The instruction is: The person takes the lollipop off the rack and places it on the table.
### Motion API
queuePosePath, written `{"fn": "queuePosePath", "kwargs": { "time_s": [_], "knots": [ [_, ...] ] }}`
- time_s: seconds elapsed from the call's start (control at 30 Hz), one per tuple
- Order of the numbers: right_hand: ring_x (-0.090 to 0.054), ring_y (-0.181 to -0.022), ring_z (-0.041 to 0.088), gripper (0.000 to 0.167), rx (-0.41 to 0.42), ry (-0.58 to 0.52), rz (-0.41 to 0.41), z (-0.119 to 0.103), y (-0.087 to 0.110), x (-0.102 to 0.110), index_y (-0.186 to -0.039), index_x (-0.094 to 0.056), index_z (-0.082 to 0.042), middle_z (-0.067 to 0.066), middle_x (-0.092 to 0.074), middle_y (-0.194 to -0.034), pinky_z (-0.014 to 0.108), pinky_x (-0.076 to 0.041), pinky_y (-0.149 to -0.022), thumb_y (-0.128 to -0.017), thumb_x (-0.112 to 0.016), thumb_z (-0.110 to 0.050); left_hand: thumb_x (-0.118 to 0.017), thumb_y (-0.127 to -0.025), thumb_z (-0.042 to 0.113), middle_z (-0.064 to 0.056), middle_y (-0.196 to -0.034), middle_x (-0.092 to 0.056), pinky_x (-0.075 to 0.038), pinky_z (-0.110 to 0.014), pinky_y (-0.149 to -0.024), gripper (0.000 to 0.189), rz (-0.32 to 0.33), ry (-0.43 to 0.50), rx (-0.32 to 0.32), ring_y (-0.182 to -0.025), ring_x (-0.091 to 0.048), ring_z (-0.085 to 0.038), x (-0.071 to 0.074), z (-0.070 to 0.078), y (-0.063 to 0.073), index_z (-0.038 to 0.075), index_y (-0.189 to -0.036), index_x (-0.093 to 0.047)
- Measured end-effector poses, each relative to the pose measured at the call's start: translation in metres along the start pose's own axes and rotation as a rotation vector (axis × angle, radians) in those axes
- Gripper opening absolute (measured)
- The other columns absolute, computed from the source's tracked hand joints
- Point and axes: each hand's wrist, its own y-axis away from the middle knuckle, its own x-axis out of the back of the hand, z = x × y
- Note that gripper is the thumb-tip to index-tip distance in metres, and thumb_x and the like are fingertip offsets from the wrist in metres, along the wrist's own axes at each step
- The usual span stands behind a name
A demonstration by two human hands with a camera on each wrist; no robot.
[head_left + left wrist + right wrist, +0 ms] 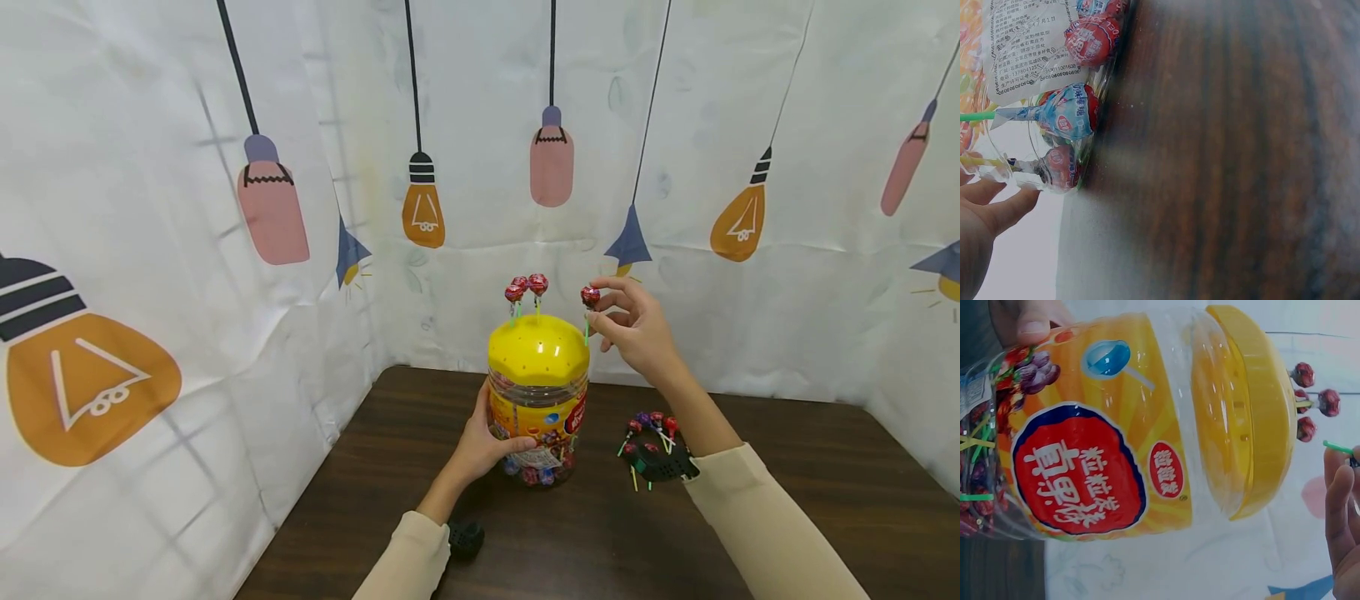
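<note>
A clear plastic jar (573, 408) with an orange and red label stands upright on the table, with wrapped lollipops visible inside its base. Its yellow lid (540, 354) has small holes, and several red-wrapped lollipops (537, 284) stick up from the far side of it. My left hand (480, 442) grips the jar from the left, thumb across the front; in the left wrist view its fingertips touch the clear wall. Beside the lid's right edge, my right hand (633, 325) pinches a red-wrapped lollipop (590, 297), green stick (1338, 447) pointing down, apart from the lid.
On the dark wooden table (397, 450), a pile of loose lollipops (667, 423) lies right of the jar, partly behind the right wrist's black camera (660, 461). Another black camera (467, 540) sits at the left wrist. A white curtain (480, 292) printed with lamps hangs behind the table.
</note>
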Motion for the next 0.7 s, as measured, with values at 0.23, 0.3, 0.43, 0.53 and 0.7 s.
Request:
{"fn": "queuePosePath", "kwargs": {
  "time_s": [0.23,0.3,0.43,0.53,0.7],
  "knots": [
    [-0.069,-0.067,0.015,0.041,-0.015,0.005,0.008,0.006,0.009,0.007,-0.137,-0.056,-0.011,0.006,-0.064,-0.096,0.029,-0.058,-0.054,-0.098,-0.068,-0.008,-0.086,-0.082,0.044,0.002,-0.159,-0.041,-0.042,-0.054,-0.117,0.114,-0.002,0.003,-0.004,-0.143,-0.047,-0.023,0.000,0.000,0.000,0.047,-0.160,-0.005],
    [-0.069,-0.066,0.014,0.041,-0.025,-0.002,0.009,0.007,0.012,0.009,-0.136,-0.057,-0.012,0.006,-0.063,-0.096,0.030,-0.058,-0.053,-0.097,-0.068,-0.008,-0.086,-0.082,0.044,0.003,-0.159,-0.040,-0.042,-0.054,-0.117,0.113,-0.002,0.002,-0.007,-0.143,-0.047,-0.024,0.000,0.000,0.000,0.047,-0.160,-0.005],
    [-0.068,-0.062,0.015,0.040,-0.051,-0.025,0.006,0.009,0.019,0.012,-0.135,-0.058,-0.013,0.006,-0.062,-0.095,0.030,-0.057,-0.053,-0.097,-0.068,-0.008,-0.086,-0.082,0.044,0.003,-0.159,-0.040,-0.042,-0.054,-0.117,0.113,-0.003,0.002,-0.011,-0.142,-0.047,-0.023,0.000,-0.001,0.000,0.047,-0.160,-0.005],
    [-0.067,-0.062,0.017,0.040,-0.072,-0.030,0.003,0.011,0.026,0.016,-0.136,-0.058,-0.013,0.005,-0.062,-0.095,0.030,-0.058,-0.054,-0.098,-0.068,-0.009,-0.086,-0.082,0.043,0.003,-0.158,-0.041,-0.043,-0.053,-0.117,0.112,-0.004,0.005,-0.011,-0.141,-0.048,-0.022,0.000,-0.001,0.000,0.047,-0.160,-0.005],
    [-0.070,-0.066,0.018,0.039,-0.106,-0.017,0.006,0.019,0.040,0.024,-0.136,-0.057,-0.012,0.003,-0.063,-0.095,0.031,-0.059,-0.056,-0.098,-0.069,-0.011,-0.086,-0.082,0.042,0.004,-0.157,-0.042,-0.042,-0.052,-0.117,0.112,-0.003,0.004,-0.009,-0.140,-0.049,-0.021,0.000,-0.001,-0.001,0.047,-0.160,-0.006]
  ]
}}
